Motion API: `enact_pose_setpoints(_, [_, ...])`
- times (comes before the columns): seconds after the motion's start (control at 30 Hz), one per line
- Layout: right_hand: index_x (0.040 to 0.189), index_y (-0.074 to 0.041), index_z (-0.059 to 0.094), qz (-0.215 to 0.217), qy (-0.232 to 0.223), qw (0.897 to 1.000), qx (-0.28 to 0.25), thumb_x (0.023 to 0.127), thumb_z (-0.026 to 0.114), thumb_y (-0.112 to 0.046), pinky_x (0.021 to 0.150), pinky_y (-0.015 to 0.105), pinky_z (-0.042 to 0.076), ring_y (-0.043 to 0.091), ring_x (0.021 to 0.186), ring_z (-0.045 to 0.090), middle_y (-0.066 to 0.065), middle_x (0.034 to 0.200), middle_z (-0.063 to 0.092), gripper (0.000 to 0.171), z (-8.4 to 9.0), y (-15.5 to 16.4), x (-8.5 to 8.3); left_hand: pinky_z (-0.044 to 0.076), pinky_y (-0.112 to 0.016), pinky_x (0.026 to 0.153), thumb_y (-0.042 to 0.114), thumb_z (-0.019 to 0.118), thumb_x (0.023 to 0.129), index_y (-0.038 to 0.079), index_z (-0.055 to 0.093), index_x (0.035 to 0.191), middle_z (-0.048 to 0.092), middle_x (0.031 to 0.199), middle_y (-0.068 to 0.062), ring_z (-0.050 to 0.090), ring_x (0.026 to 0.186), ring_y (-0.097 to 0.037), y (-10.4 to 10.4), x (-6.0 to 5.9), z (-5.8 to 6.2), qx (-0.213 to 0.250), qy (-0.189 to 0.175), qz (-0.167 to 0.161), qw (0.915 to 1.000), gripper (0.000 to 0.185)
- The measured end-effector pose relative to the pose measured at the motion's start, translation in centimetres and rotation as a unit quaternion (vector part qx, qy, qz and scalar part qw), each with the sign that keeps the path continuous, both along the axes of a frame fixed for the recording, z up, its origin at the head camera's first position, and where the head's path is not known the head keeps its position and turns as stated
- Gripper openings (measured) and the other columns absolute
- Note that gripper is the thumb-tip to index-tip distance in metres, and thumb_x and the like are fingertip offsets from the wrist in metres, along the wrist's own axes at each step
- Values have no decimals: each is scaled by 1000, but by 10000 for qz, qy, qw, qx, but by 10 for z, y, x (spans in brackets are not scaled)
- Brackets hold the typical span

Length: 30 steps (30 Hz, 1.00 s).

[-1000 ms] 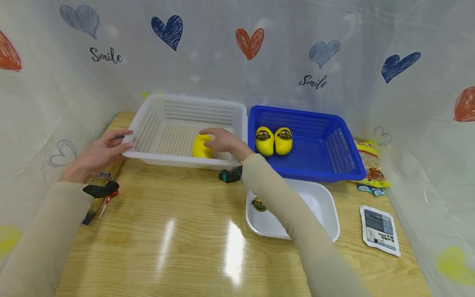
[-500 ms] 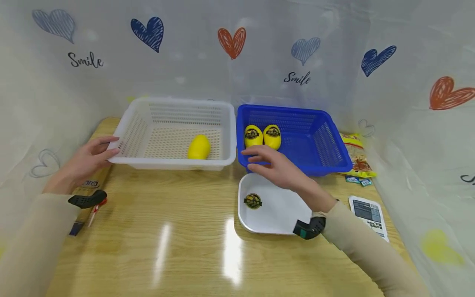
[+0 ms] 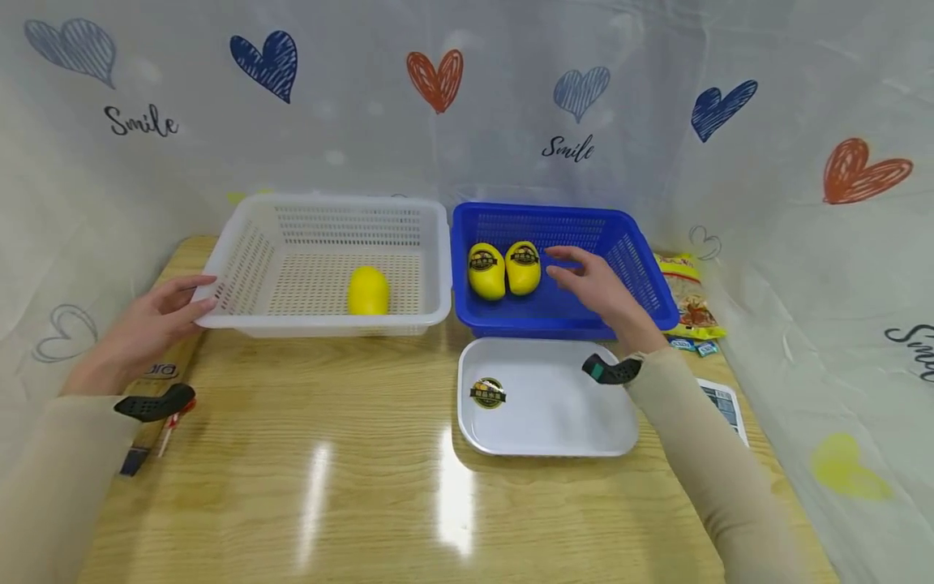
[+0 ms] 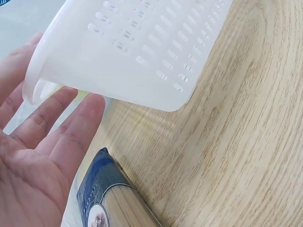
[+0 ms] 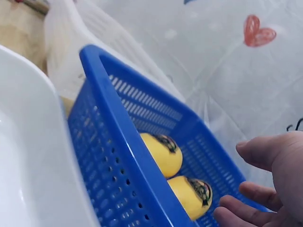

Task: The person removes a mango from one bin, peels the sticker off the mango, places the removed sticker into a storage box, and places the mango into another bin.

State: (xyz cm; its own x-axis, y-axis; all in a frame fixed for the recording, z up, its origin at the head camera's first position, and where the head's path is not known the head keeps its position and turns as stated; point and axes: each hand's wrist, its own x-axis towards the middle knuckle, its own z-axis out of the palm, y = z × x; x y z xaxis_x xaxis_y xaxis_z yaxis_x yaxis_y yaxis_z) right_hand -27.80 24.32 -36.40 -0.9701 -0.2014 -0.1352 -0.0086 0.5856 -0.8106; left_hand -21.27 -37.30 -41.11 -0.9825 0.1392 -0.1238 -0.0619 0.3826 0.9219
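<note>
My left hand [image 3: 146, 328] holds the left rim of the white basket [image 3: 332, 326]; in the left wrist view, fingers [image 4: 78, 132] reach under that rim. One yellow mango [image 3: 368, 290] lies in the front right of the white basket. Beside it stands a blue basket [image 3: 576, 312] with two yellow mangoes [image 3: 524, 269] side by side at its left, each bearing a dark label. Over the blue basket, just right of those mangoes, is my right hand [image 3: 601, 292], its fingers loosely extended and holding nothing. In the right wrist view the hand [image 5: 270, 189] is apart from the mangoes.
A shallow white tray [image 3: 550, 422] with a round label sits before the blue basket. On the right lie a yellow snack bag [image 3: 689, 300], small blue packets [image 3: 686, 345] and a white pouch [image 3: 726, 405]. A long noodle-like package [image 4: 118, 198] lies at the left.
My right hand has left the mango in the white basket and moved right, over the blue basket. My left hand stays at the rim. The head view has turned slightly right.
</note>
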Motion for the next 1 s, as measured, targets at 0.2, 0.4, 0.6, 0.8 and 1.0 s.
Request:
enact_pose_setpoints(0.2, [149, -13, 40, -70, -596, 9974, -410, 101, 56, -30, 107, 48, 40, 35, 131, 45, 17, 152, 34, 54, -21, -4, -43, 49, -13, 83, 35, 49, 102, 22, 28, 153, 34, 149, -6, 54, 104, 7, 2, 1, 1, -274, -107, 36, 9996, 57])
enact_pose_setpoints(0.4, [152, -15, 36, 14, -1379, 9890, -542, 101, 56, -24, 109, 50, 36, 34, 140, 31, 18, 157, 24, 55, -34, -8, -62, 50, -14, 83, 35, 49, 102, 21, 31, 153, 38, 140, 0, 54, 103, 6, 6, 1, -2, -161, -69, 85, 9998, 55])
enact_pose_setpoints(0.6, [154, -19, 33, 244, -1854, 9814, -431, 101, 57, -21, 112, 53, 31, 35, 144, 24, 11, 162, 14, 59, -38, -13, -68, 49, -13, 83, 32, 50, 102, 20, 30, 153, 33, 148, -7, 52, 106, 6, 7, -1, -4, 53, -132, 70, 9999, 55])
enact_pose_setpoints(0.8, [154, -20, 31, 512, -1942, 9792, -290, 99, 59, -20, 113, 51, 29, 34, 145, 20, 10, 163, 6, 62, -36, -17, -70, 50, -13, 82, 28, 50, 103, 18, 30, 152, 33, 147, -6, 52, 107, 5, 4, 0, -4, 188, -77, 86, 9998, 55])
enact_pose_setpoints(1.0, [151, -15, 37, 107, -1805, 9834, -129, 101, 55, -14, 110, 50, 35, 35, 136, 35, 16, 159, 18, 53, -35, -18, -71, 51, -14, 82, 26, 51, 102, 16, 32, 151, 36, 143, -3, 54, 107, 3, 1, 2, -4, 427, 11, 96, 9990, 54])
